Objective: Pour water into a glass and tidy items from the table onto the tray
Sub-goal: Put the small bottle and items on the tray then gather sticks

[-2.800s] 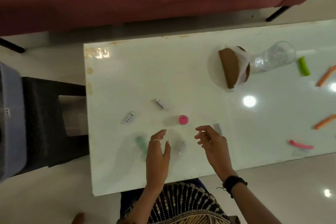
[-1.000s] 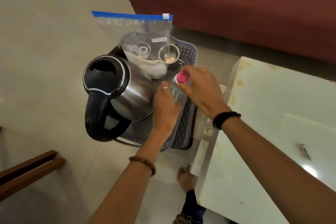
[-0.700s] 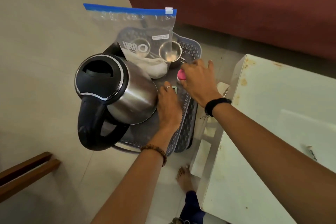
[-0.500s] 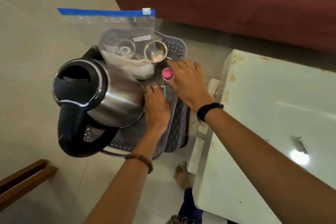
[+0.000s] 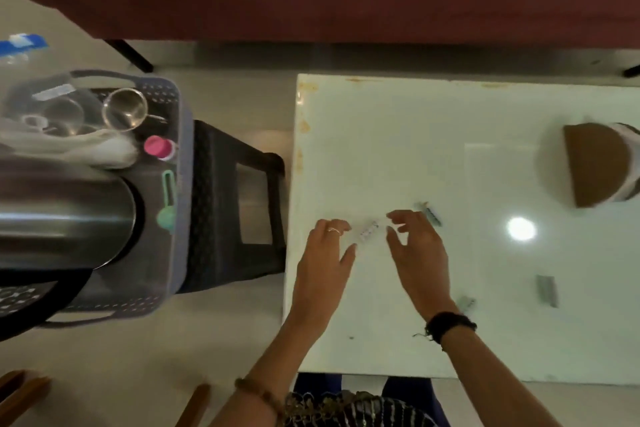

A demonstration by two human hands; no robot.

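At the centre of the frame, over the white table (image 5: 398, 135), our left hand (image 5: 323, 263) and right hand (image 5: 417, 253) hover with fingers spread, holding nothing, either side of a small pale sachet (image 5: 367, 230). A darker sachet (image 5: 431, 215) lies just beyond the right fingertips; two more (image 5: 547, 289) sit lower right. At left, the tray (image 5: 181, 156) already carries kettle (image 5: 62, 211), pink-capped bottle (image 5: 157, 146) and green scoop (image 5: 167, 204). We judge the flat packets hard to pinch off the glossy top; a fumbled one could skid off the edge to the floor.
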